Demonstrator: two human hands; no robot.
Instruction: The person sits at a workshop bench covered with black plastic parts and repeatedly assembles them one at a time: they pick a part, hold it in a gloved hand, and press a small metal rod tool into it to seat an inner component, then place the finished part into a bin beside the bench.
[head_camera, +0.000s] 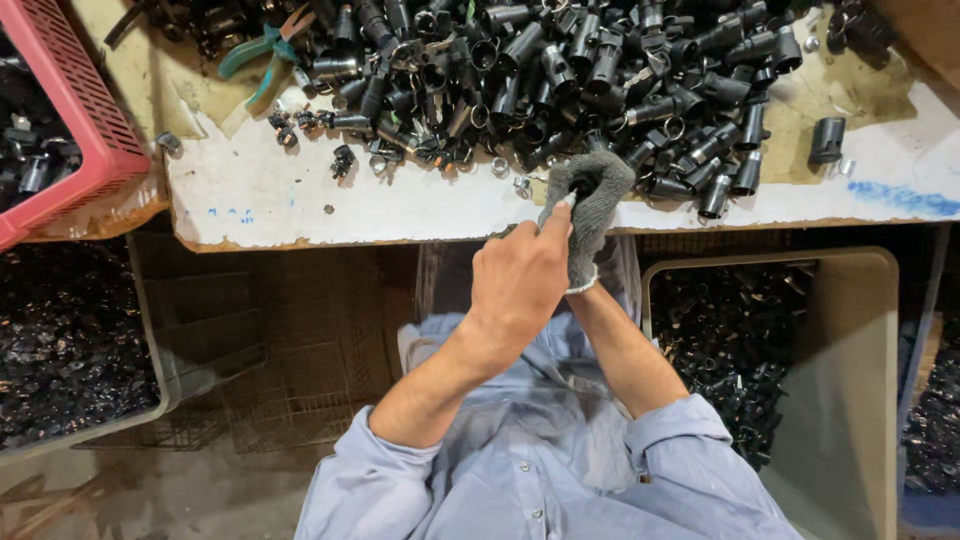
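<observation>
Pinching the cuff side of a grey knitted glove (590, 215), the fingers (553, 222) of the left hand (515, 290) are drawn together on the fabric near the middle of the frame. The right hand (597, 190) wears that glove, its covered fingers curled shut in a loose fist at the front edge of the table (300, 200); whether they hold anything inside cannot be told. Both forearms are bare, with light blue shirt sleeves (680, 440) rolled up at the bottom of the frame.

Just beyond the gloved hand, a large heap of black plastic tube fittings (560, 70) covers the upper middle and upper right of the white, worn table. A single black fitting (826, 140) stands apart from the heap at the upper right. Green-handled pliers (262, 60) lie at the upper left of the heap, and a few small loose black pieces (342, 160) lie below them.

A red plastic basket (75, 110) sits at the upper left of the frame, overhanging the table's corner. Under the table edge, a grey bin (860, 380) at the right holds more black parts, and another bin (150, 340) at the left is filled with dark shiny pieces.
</observation>
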